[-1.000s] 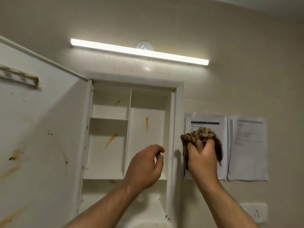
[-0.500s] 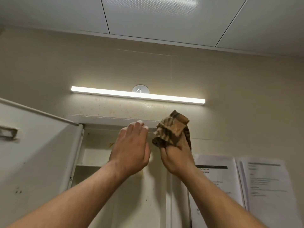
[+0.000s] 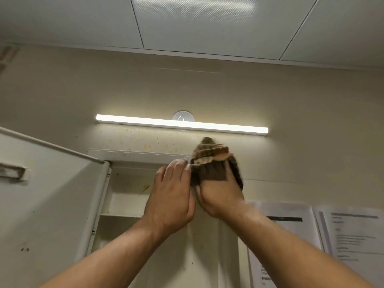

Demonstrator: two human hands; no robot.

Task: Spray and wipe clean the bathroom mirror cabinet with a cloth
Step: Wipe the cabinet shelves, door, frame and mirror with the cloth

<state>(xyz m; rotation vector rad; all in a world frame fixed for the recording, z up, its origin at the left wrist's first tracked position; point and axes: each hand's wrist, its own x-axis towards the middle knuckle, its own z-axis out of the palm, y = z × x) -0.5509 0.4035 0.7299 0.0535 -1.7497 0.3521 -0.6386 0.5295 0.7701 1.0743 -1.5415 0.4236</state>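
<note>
Item 1. Mirror cabinet [image 3: 141,154]: white, wall-mounted, seen from below. Its door [image 3: 52,194] stands swung open at the left, inner face showing, with dark specks low down and a recessed handle [image 3: 12,172] near the left edge. Inside, 1 shelf [image 3: 120,215] shows in the left compartment, with an orange smear [image 3: 146,188] on the back panel above it.

Item 2. Cloth [image 3: 209,156]: brown and tan, striped, bunched. It sits at the cabinet's upper right corner, its top fold up against the wall just under the light.

Item 3. Right hand [image 3: 220,196]: raised, back toward the camera, holding the cloth. The folds drape over its fingers and hide most of them, so whether they lie spread or together cannot be told.

Item 4. Left hand [image 3: 170,196]: raised just beside the right, the 2 touching along their inner edges. Its fingers [image 3: 176,169] are straight and pressed together, tips at the cabinet's top edge and against the cloth's left side. It holds nothing.

Item 5. Light bar [image 3: 180,124]: 1 long white strip, lit, on the wall above the cabinet, with a round fitting [image 3: 183,116] behind its middle. Brownish speckles [image 3: 149,142] dot the wall between bar and cabinet.

Item 6. Papers [image 3: 349,231]: 2 printed sheets fixed to the wall right of the cabinet; text too blurred to read.

Item 7. Ceiling [image 3: 83,21]: pale panels with dark seams.
</note>
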